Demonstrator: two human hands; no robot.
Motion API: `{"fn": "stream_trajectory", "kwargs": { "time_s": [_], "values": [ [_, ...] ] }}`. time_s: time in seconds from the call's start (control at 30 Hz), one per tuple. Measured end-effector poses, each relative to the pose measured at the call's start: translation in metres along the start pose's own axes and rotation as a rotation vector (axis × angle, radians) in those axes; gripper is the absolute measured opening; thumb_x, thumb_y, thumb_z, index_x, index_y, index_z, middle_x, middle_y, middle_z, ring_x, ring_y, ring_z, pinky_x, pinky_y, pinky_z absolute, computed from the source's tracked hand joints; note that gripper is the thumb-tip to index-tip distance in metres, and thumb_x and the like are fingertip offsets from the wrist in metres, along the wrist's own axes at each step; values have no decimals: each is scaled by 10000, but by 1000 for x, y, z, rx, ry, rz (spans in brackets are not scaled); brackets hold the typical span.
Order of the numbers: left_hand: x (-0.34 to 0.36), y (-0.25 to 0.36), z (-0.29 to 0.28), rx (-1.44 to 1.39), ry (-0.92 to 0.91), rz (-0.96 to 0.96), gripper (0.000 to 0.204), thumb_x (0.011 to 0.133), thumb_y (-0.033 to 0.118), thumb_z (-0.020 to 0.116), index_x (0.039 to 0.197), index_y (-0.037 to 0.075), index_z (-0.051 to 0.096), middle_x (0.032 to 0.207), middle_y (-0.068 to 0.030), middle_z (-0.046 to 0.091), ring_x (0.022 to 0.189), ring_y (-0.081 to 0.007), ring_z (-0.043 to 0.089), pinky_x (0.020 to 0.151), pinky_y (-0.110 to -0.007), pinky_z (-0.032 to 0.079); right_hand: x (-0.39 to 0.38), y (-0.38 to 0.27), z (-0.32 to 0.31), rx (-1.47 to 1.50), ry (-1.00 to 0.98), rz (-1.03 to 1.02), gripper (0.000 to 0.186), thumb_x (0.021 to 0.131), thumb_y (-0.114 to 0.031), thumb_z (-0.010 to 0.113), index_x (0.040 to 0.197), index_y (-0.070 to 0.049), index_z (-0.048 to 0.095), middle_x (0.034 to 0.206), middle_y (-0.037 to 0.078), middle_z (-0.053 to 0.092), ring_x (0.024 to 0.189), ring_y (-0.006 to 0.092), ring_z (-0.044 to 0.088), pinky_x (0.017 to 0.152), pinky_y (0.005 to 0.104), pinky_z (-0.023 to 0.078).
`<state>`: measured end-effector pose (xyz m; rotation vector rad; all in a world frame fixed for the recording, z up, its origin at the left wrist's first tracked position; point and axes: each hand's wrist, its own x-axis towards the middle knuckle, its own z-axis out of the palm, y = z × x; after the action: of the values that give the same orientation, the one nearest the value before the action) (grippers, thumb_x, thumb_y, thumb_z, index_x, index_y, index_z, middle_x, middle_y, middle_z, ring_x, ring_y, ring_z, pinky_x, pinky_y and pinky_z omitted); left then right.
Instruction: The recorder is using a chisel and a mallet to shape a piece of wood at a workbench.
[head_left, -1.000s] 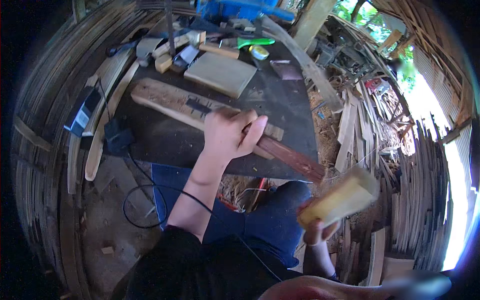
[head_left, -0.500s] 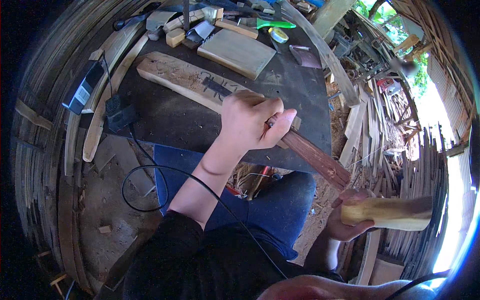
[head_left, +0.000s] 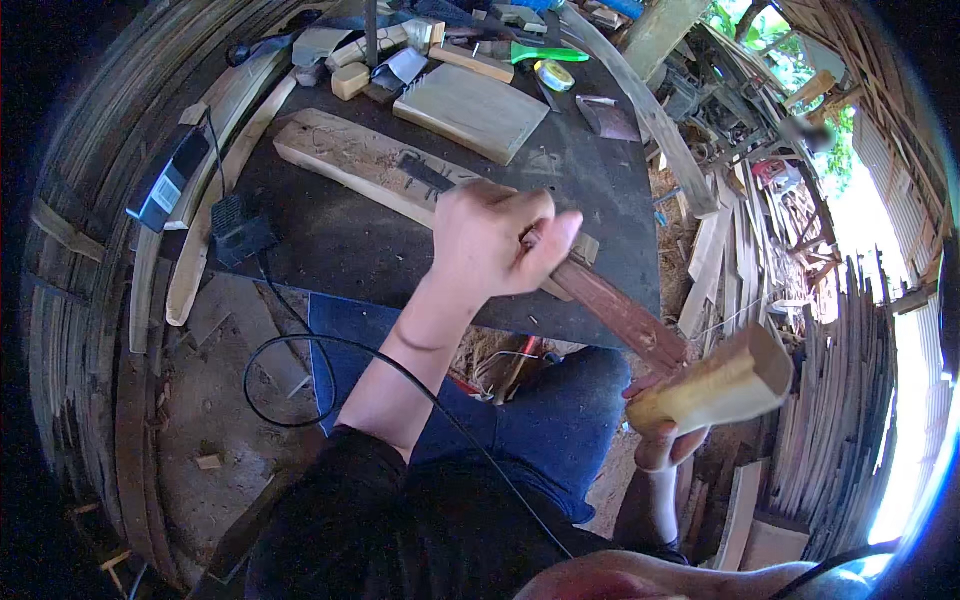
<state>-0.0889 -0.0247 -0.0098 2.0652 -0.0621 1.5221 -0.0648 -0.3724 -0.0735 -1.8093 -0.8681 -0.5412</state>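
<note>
My left hand is wrapped in a fist around a chisel with a long reddish-brown wooden handle. Its dark flat blade lies slanted over a pale plank, which has chips and dark marks on its upper face. Under the fist, the middle of the tool is hidden. To the right, my right hand grips a thick yellowish wooden mallet, its broad end tilted up and to the right. The mallet is beside the rear end of the handle; whether they touch, I cannot tell.
Behind the plank lies a thick wooden board. A green-handled tool, a tape roll and sandpaper are farther back on the dark table. A black cable loops across my left forearm.
The mallet in my right hand has swung left and upward toward the chisel handle's rear end, and its broad end has turned up. My left hand has shifted slightly left.
</note>
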Motion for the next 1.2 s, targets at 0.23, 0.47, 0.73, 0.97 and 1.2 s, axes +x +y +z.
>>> {"fn": "stream_trajectory", "kwargs": {
  "time_s": [0.23,0.47,0.73,0.97,1.2],
  "values": [
    [2,1,-3,-60,23,-42,342,856,325,690,598,144,556,444,-37,463,389,-245,511,396,-354,365,15,-21,9,871,-85,85,850,835,-596,672,1419,-63,361,1320,202,492,1085,361,575,889,474,516],
    [4,-3,-6,-30,15,-54,337,860,328,683,602,146,565,441,-38,462,391,-253,518,391,-366,368,38,-58,17,655,6,217,658,805,-590,694,1084,0,608,857,168,615,727,264,615,656,401,535],
    [1,-4,-5,-45,-4,-87,327,861,316,682,608,142,570,444,-40,469,397,-253,523,396,-368,374,12,-27,0,535,-150,188,515,873,-408,700,1260,-117,525,1103,180,621,922,278,636,837,542,528],
    [1,1,-5,-91,17,-100,340,865,328,679,602,145,566,440,-32,463,393,-240,520,397,-364,376,50,-54,1,693,135,86,546,872,-527,611,1121,-46,543,1041,126,550,942,247,543,779,437,457],
    [2,1,-3,-73,-3,-81,340,870,341,673,613,141,578,439,-25,467,383,-245,517,392,-359,373,64,-66,27,605,556,15,517,887,-603,526,970,-95,574,718,78,549,599,215,558,473,336,452]
  ]
}}
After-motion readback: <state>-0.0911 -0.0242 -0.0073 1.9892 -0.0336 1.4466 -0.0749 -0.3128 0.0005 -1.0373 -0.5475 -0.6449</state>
